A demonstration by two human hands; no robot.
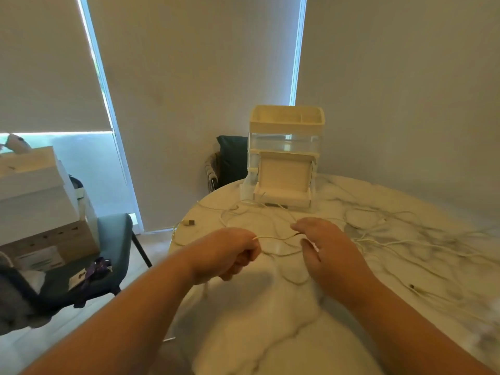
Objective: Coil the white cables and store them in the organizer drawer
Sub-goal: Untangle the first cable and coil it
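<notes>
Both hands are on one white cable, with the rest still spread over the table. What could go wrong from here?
1. The held cable between the left hand and right hand crosses other loose cables; pulling may drag or knot them.
2. A USB plug lies near the marble table edge and could slide off.
3. Tugged strands near the open drawer may shift the organizer.

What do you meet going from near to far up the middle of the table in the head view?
Bare marble table → the two hands, left hand and right hand, with a white cable between them → loose cables → open drawer → organizer.
</notes>
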